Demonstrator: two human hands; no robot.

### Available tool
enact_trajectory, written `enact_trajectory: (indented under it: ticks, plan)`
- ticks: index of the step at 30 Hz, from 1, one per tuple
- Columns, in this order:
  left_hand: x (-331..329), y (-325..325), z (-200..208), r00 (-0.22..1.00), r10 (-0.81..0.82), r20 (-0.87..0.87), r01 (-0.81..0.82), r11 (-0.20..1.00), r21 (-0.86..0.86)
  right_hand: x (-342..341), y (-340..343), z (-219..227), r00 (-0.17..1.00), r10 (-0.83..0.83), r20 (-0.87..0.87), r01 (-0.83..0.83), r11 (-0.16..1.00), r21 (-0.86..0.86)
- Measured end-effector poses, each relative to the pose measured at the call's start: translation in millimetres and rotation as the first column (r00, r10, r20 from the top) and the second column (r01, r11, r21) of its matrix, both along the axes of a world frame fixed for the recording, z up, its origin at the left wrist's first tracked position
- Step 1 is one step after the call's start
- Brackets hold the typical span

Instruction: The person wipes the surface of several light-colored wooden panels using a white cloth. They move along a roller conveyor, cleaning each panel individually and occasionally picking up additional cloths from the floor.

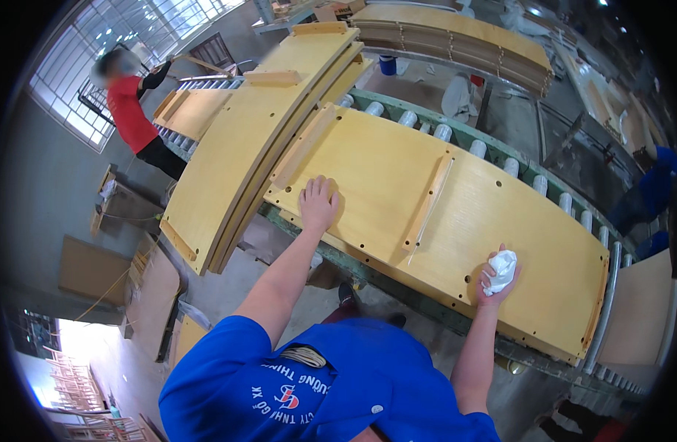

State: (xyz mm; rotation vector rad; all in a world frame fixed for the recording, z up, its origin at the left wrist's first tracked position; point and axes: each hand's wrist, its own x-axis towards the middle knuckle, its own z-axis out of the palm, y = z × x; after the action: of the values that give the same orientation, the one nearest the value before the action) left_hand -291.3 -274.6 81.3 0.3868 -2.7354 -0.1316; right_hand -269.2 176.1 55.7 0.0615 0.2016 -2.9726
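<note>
A green roller conveyor with pale metal rollers [442,132] runs from the upper middle of the frame down to the lower right. On it, across the centre and right, lies a long, curved-edged yellow wooden panel [375,155], with another board's edge showing beneath its near side. A stack of curved yellow wooden panels [235,140] fills the upper left, just beside the first panel's left end. Along the top of the frame sits a thick pile of curved, brown-edged boards [456,44].

In the upper left a co-worker in a red shirt [132,110] stands with one dark-sleeved arm stretched out. At lower centre I see the blue shirt [368,368] of the person leaning over the panel.

A straight, pale wooden strip [430,199] crosses the panel's middle; a similar light wooden bar [303,144] edges its left end.

The left hand [319,199] rests palm-down near that left end, fingers extended and slightly parted, gripping nothing. The right hand [489,287], over the panel's right half, has its fingers curled round a crumpled white cloth [500,271]. Small, round dark holes dot the panel.
</note>
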Motion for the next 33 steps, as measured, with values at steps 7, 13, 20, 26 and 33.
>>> enact_trajectory:
  ticks: [7, 13, 20, 26, 33]
  plan:
    - [3.6, -5.5, -2.9, 1.000, 0.025, -0.003, -0.025, 0.999, 0.023, -0.6, 2.3, -9.9, 0.999, 0.016, -0.032, -0.016, 1.000, 0.020]
    - [15.7, -4.6, 5.0, 0.998, 0.035, -0.052, -0.033, 0.999, 0.032, 5.6, 4.9, -19.5, 0.999, 0.038, -0.023, -0.038, 0.999, -0.012]
    - [18.9, 0.1, 8.3, 0.984, 0.019, -0.178, -0.014, 0.999, 0.031, 0.6, 14.8, -28.1, 0.989, 0.101, -0.108, -0.096, 0.994, 0.047]
    - [16.5, 2.3, 10.2, 0.992, 0.024, -0.123, -0.016, 0.998, 0.066, -1.3, 17.7, -23.5, 0.995, 0.074, -0.067, -0.070, 0.995, 0.067]
    - [10.9, -32.5, 37.4, 0.999, 0.022, -0.050, -0.029, 0.989, -0.146, 7.2, 3.1, -11.5, 0.991, 0.106, -0.081, -0.105, 0.994, 0.006]
